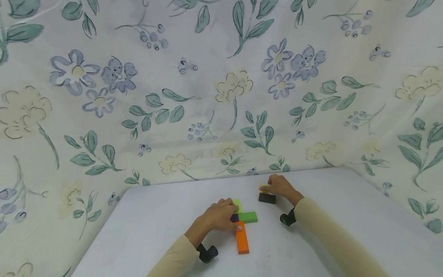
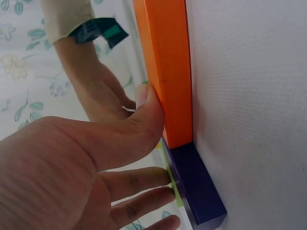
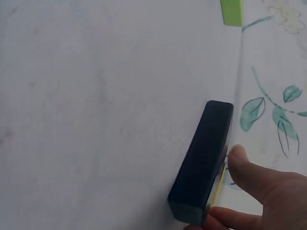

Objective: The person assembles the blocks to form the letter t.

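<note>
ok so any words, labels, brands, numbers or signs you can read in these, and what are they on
No text can be read in any view.
Dark green strap-like piece by the cream fabric sleeve: pale marks, too blurred to read.
Orange rectangular block, bright green rectangular block, dark rectangular block: none legible on visible faces.
Yellow block: mostly hidden, cannot tell.
White floral-print cloth: no legible lettering.

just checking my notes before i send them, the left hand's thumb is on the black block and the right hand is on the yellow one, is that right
Not quite, the thumb's block is wrong: the left wrist view shows the left hand with its thumb on the orange block. The right hand is on the yellow block.
</note>
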The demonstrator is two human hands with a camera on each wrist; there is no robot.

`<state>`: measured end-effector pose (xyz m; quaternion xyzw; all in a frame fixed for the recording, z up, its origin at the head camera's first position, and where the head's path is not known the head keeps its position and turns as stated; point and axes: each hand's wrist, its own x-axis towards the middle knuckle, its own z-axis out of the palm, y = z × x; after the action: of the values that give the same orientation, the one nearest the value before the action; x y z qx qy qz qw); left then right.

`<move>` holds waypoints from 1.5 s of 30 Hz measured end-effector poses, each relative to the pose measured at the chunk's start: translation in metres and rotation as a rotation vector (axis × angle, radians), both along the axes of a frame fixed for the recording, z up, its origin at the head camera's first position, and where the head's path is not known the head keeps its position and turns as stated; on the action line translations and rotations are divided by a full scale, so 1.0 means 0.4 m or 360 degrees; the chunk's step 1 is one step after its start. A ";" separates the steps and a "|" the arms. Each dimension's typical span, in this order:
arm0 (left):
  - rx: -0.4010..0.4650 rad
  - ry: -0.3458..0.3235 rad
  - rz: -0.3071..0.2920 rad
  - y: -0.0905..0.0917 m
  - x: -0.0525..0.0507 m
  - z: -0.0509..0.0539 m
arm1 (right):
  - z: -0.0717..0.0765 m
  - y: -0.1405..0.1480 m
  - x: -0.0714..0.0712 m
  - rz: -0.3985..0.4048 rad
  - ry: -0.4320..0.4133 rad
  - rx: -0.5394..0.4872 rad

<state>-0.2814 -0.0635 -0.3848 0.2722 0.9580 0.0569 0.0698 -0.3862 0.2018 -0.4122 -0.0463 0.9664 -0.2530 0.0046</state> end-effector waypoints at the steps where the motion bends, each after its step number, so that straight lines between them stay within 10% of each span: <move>1: 0.0003 0.0002 -0.0002 0.000 0.003 0.003 | 0.002 -0.005 0.004 -0.0004 0.0001 0.0001; 45: 0.0017 -0.0046 0.0064 0.002 -0.005 -0.001 | 0.063 -0.034 0.058 0.0090 0.0228 -0.0070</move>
<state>-0.2833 -0.0627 -0.3852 0.2525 0.9618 0.0673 0.0812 -0.3630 0.1883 -0.3869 -0.0915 0.9567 -0.2700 -0.0584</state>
